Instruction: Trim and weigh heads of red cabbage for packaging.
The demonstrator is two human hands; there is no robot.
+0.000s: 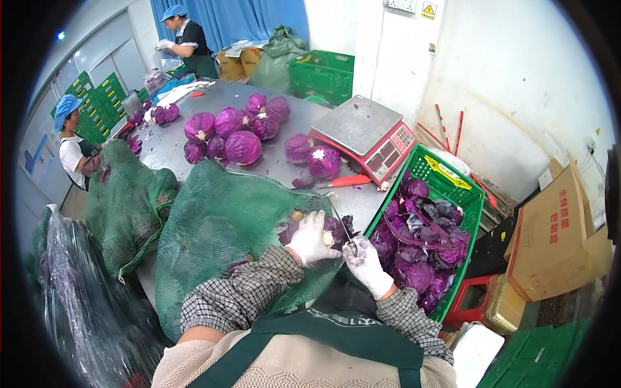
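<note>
My left hand (312, 240), in a white glove, is closed on a purple cabbage (334, 231) at the table's near edge. My right hand (367, 266), also gloved, grips a knife whose thin blade (339, 218) reaches up beside that cabbage. The handle is mostly hidden in my fingers. Under and left of my left hand lies a green mesh sack (213, 226), with more cabbage showing by its mouth. Just beyond the blade, a second knife with an orange handle (350, 181) rests on the metal table (275, 169).
To my right, a green crate (475, 220) holds loose purple leaves (414, 249). A red scale (369, 139) stands behind it. Several trimmed cabbages (243, 147) sit mid-table. Another filled sack (126, 207) is at left. Two co-workers (194, 48) stand along the far and left sides.
</note>
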